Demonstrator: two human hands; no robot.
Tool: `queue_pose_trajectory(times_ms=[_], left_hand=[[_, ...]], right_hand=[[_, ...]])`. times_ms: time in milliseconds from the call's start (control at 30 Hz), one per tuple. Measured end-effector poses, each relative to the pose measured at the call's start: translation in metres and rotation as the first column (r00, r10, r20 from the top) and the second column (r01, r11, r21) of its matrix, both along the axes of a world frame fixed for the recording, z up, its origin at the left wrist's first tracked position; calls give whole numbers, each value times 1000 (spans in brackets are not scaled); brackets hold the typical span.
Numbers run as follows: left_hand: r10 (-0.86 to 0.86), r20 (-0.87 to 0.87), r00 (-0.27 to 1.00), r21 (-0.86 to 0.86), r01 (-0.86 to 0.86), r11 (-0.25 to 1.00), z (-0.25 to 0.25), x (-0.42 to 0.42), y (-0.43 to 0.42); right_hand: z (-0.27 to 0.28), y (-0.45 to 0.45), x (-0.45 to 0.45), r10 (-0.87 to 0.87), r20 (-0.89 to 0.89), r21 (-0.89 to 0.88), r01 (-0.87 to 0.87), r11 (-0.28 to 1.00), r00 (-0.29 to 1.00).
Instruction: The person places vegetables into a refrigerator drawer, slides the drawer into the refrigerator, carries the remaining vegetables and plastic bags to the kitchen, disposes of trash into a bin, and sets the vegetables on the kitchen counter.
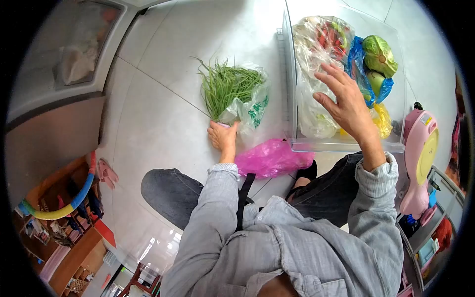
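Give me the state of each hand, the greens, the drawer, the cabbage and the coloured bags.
Greens, partly covered by a clear bag
Drawer, open-topped, partly filled
Left hand, closed on the base of the greens
Right hand, open above the drawer
Cabbage, bare on its visible side
Pink bag, crumpled, on the floor
Blue bag, open, a green vegetable showing
Yellow bag, crumpled, contents unclear

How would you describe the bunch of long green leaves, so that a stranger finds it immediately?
On the tiled floor, find the clear drawer of vegetables. Left of it, the person's left hand grips the lower end of the bunch, partly covered by a clear bag with green print. Thin and grass-like, it looks nothing like the pink bag nearby.
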State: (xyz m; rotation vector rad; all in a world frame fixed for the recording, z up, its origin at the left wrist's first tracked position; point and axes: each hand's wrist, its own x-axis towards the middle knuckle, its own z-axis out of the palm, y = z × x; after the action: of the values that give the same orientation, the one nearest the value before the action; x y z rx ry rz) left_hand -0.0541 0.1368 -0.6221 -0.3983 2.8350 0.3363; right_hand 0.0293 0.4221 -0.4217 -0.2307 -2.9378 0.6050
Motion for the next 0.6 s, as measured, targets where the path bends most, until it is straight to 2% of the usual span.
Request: queue_pose_trajectory(times_ms=[100,200,300,333,367,433,467,567,600], left_hand=[[-56,115,992,38,52,998,-2,-15,-3],[88,425,901,281,-223,934,15,-30,-3],[121,240,963,593,-245,767,-24,-26,-28],[125,268,955,676,-279,682,-35,-29,-36],[146,209,967,727,-254,638,-47,-25,-43],[203,89,975,819,-188,542,-39,-21,-42],[151,77,986,794,-152,588,-48,-28,-49],[99,135,986,842,-167,513,-14,-38,-36],[42,65,997,821,-77,565,-17,-42,-37]], right_hand=[[-8,-4,-1,29,68,3,-29,1000,997],[-20,-12,-5,104,69,-37,-101,994,992],[-23,-27,-5,216,71,-111,-208,972,974],[-23,-32,-4,220,70,-100,-213,972,973],[-22,-37,-3,226,71,-91,-220,971,972],[-22,-46,-6,222,49,-34,-220,975,974],[-22,-49,-8,211,27,15,-211,977,977],[-25,-71,-19,230,-68,121,-221,968,971],[-29,-81,-23,244,-104,151,-227,962,964]])
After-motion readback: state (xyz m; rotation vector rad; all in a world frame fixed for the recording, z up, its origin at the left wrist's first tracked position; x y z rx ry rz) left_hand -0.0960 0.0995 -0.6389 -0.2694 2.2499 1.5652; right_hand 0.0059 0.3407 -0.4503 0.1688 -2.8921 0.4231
